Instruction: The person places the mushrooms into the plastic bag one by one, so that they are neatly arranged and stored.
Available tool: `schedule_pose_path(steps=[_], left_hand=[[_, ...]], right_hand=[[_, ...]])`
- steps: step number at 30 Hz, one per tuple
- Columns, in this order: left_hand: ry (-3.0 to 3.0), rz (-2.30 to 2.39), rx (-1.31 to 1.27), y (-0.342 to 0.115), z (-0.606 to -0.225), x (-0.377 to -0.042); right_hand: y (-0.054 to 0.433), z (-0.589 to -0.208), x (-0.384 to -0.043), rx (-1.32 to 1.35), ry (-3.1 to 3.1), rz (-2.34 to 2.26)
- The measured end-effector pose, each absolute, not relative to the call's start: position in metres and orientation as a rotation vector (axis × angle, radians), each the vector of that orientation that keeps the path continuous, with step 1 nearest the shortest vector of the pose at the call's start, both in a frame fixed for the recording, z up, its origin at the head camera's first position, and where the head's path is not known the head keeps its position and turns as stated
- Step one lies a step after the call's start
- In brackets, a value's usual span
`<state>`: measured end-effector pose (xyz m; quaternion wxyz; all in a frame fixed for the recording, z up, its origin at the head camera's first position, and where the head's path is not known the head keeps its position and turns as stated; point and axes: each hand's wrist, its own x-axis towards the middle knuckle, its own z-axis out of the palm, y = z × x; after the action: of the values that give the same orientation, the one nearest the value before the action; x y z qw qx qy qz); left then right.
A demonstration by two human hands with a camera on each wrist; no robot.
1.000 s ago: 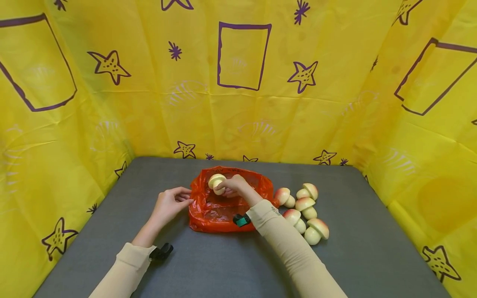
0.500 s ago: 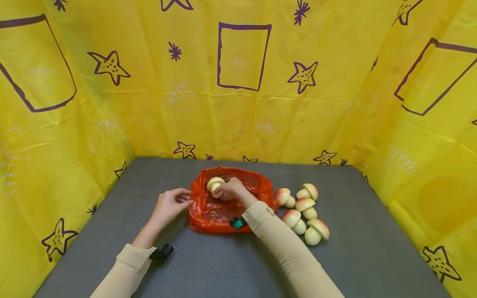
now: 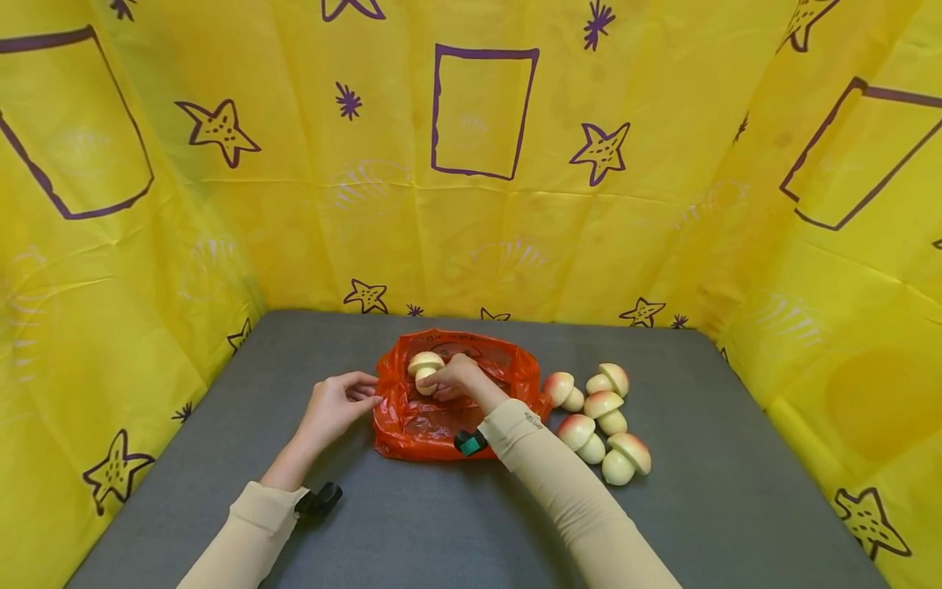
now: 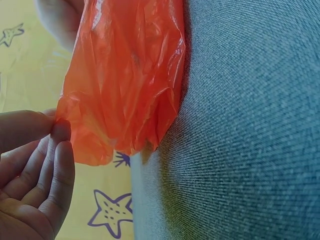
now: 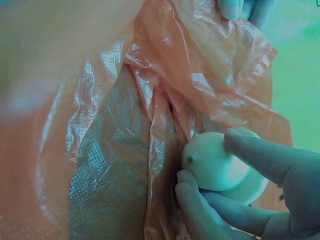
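A red plastic bag [image 3: 412, 446] lies spread on the grey table with its mouth facing up. My left hand [image 3: 334, 409] pinches the bag's left rim between thumb and fingertips, plain in the left wrist view, where the bag wall [image 4: 125, 85] hangs from the fingers. Inside the bag's mouth my right hand [image 3: 459, 380] holds a toy mushroom [image 3: 426, 362] by its stem, cap upward. In the right wrist view the thumb and fingers grip the pale mushroom [image 5: 215, 160] close to the crumpled plastic. The bag's bottom is partly hidden by the right hand.
Several mushrooms with red-tinged caps [image 3: 603, 401] lie in a cluster right of the bag, beside the right forearm. A yellow patterned cloth [image 3: 478, 237] walls the table [image 3: 412, 523] at the back and sides.
My right hand has lowered the mushroom slightly into the bag, and its cap has turned more upright. My left hand stays on the bag's rim.
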<state>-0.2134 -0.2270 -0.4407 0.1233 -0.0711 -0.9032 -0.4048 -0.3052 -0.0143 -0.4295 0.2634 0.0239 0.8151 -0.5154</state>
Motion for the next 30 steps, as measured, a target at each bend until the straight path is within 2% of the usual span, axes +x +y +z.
schedule_pose_path(steps=[9, 21, 30], left_hand=[[-2.626, -1.194, -0.216, -0.228, -0.442, -0.214], [-2.618, -1.186, -0.218, -0.228, -0.444, -0.217], [-2.612, -1.187, -0.211, -0.228, -0.444, -0.216]], right_hand=[[-0.014, -0.434, -0.313, 0.111, 2.193, -1.383], [0.001, -0.408, -0.301, -0.056, 2.393, -1.212], [0.019, -0.383, -0.294, -0.135, 2.319, -1.333]])
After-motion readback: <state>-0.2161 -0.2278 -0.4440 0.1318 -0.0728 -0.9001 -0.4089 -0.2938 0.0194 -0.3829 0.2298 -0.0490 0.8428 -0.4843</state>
